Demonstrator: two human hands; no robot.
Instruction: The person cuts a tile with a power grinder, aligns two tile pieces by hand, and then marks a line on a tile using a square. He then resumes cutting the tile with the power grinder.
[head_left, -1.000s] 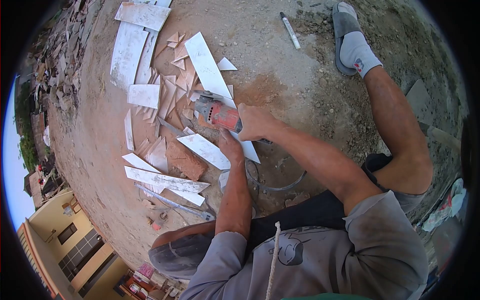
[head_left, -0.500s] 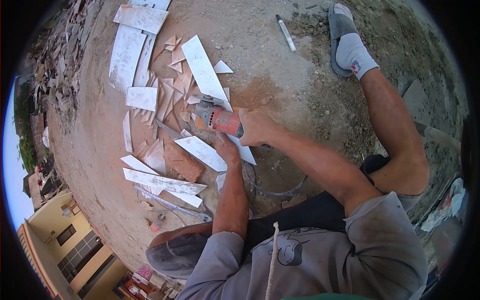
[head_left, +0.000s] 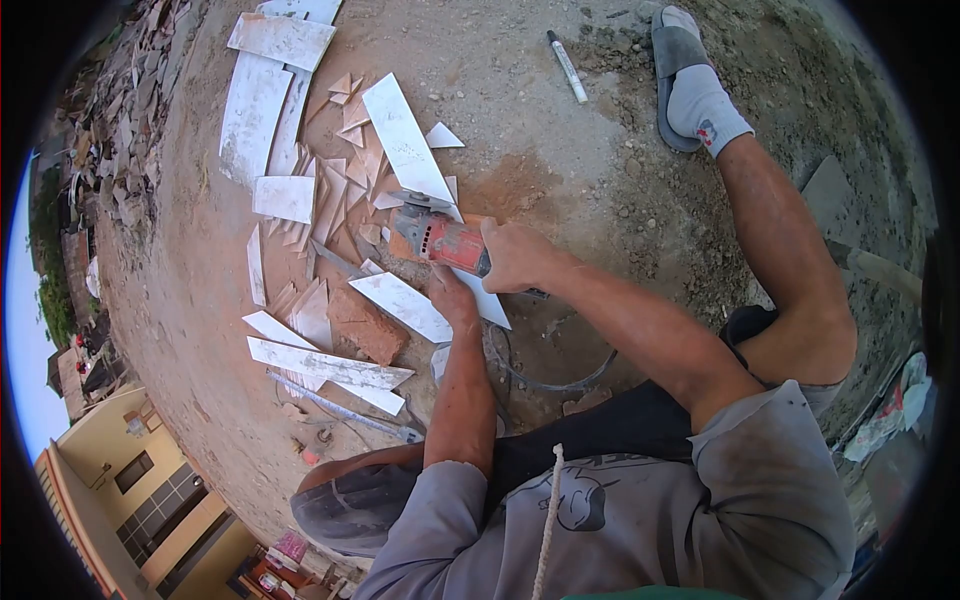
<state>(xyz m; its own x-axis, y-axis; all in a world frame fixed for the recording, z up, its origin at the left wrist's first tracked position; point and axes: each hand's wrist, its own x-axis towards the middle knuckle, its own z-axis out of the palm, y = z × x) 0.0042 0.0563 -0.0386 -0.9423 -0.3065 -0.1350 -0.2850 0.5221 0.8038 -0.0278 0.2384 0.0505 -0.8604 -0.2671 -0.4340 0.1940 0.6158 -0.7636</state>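
A red and grey angle grinder (head_left: 455, 246) is in my right hand (head_left: 522, 258), whose fingers wrap round the rear of its body. Its disc (head_left: 424, 201) lies over a long white tile strip (head_left: 412, 140) that runs under the tool and comes out below it. My left hand (head_left: 455, 297) is closed at the left edge of this strip, just under the grinder, with its fingertips partly hidden. A brick-coloured block (head_left: 400, 245) shows beneath the strip. Left of my left hand lies another white tile piece (head_left: 402, 305).
Many tile offcuts (head_left: 335, 195) are heaped to the left, near larger white tiles (head_left: 250, 115). A reddish block (head_left: 368, 326) sits by several narrow strips (head_left: 330, 362). A marker (head_left: 567, 66) lies on the dirt near my sandalled foot (head_left: 690, 90). A cable (head_left: 560, 385) loops beside my leg.
Almost nothing differs. The whole view has shifted very slightly, while both hands and the grinder keep their places on the strip.
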